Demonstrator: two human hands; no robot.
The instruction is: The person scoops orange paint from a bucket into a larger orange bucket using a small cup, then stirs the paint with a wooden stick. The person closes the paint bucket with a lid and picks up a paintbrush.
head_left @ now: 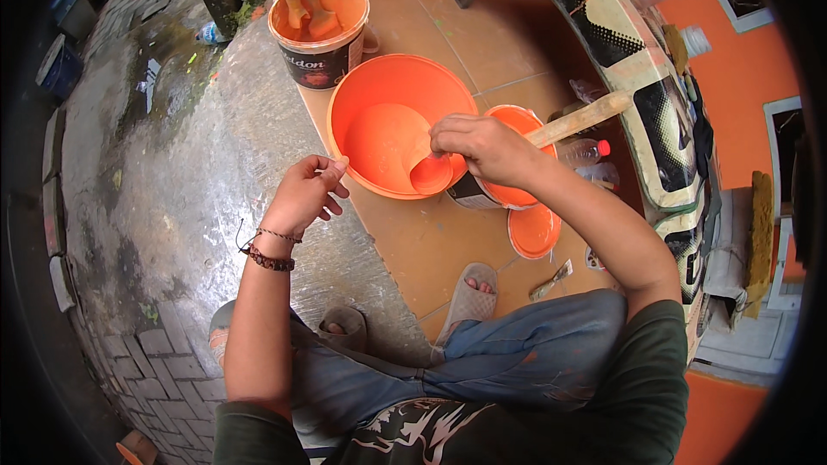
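Paint can [482, 191]: small, tilted toward the orange basin [392, 125], mouth low; thick orange paint [431, 174] runs from its lip into the basin. Can sits on the tiled floor [431, 245] at the basin's right rim, touching it. Inside of can coated orange, dark label on its side.

Right hand [482, 148]: fingers closed over the can's upper rim, clamped on it, tipping it. Left hand [303, 194]: at the basin's left rim, fingertips pinched together on the edge.

Basin: round, wide, a pool of orange paint on its bottom.

Around: orange lid [534, 231] lies flat just beside the can, nearer the person. A wooden handle [581, 118] sticks out behind the right hand, brush head hidden. A larger bucket [319, 27] with two sticks in orange paint stands beyond the basin, near it. Clear plastic bottle [586, 152] right of the can. Sandalled foot [469, 297] below the basin on the tiles. Nothing blocks the pour
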